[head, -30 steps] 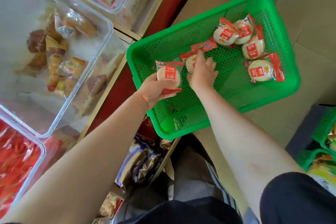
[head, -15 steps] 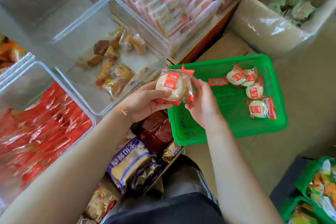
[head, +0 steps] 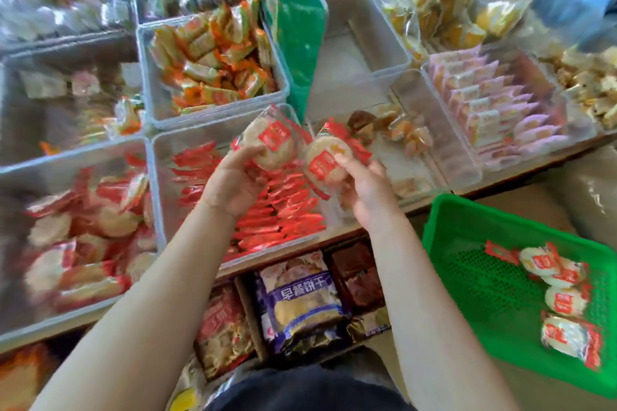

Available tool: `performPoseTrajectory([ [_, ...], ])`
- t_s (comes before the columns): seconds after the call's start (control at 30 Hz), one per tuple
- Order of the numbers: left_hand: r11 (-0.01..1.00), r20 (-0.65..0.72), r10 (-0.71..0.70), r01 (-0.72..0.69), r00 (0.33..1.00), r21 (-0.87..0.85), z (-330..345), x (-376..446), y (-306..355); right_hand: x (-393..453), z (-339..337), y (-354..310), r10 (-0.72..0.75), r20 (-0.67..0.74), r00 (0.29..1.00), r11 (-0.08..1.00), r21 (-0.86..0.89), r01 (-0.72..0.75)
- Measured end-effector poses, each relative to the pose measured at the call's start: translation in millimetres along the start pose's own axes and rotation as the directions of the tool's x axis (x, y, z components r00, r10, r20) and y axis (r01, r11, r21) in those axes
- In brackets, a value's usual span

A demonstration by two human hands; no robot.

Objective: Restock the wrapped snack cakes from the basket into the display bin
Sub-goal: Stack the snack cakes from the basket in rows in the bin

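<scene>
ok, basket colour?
Bright green perforated plastic basket, bottom right of the head view.

Snack shop, clear display bins (head: 213, 70) of wrapped sweets (head: 484, 110)

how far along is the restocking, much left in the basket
Done: the clear bin at lower left already holds a pile of matching round cakes. In hand: the left hand holds one wrapped cake and the right hand another, both above the display bins, not yet set down. Left: about four cakes lie in the green basket.
</scene>
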State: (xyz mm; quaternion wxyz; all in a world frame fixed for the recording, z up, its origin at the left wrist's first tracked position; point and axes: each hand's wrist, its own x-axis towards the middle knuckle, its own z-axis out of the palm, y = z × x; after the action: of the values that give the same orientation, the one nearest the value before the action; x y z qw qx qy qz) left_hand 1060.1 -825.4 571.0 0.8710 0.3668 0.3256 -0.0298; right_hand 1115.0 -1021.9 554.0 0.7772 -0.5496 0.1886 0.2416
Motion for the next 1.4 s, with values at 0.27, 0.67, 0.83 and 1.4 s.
performPoseTrajectory([
  [0.27,0.441,-0.057,0.587,-0.260,0.808,0.859,-70,51,55,57,89,11,-0.285,0.024,0.958,0.797,-0.550,0.251],
  [0.67,-0.514,0.229,0.216,-0.089,0.949,0.853,-79,121,30,122,128,25,-0.211,0.677,0.706,-0.553,-0.678,0.485],
  [0.83,-0.682,0.233,0.140,-0.077,0.962,0.728,-77,128,26,126,132,41,-0.090,0.665,0.742,-0.657,-0.599,0.457],
  [1.4,-0.619,-0.004,-0.070,-0.041,0.998,0.784,-44,162,33,153,135,45,0.099,0.479,0.872,-0.548,-0.705,0.450],
])
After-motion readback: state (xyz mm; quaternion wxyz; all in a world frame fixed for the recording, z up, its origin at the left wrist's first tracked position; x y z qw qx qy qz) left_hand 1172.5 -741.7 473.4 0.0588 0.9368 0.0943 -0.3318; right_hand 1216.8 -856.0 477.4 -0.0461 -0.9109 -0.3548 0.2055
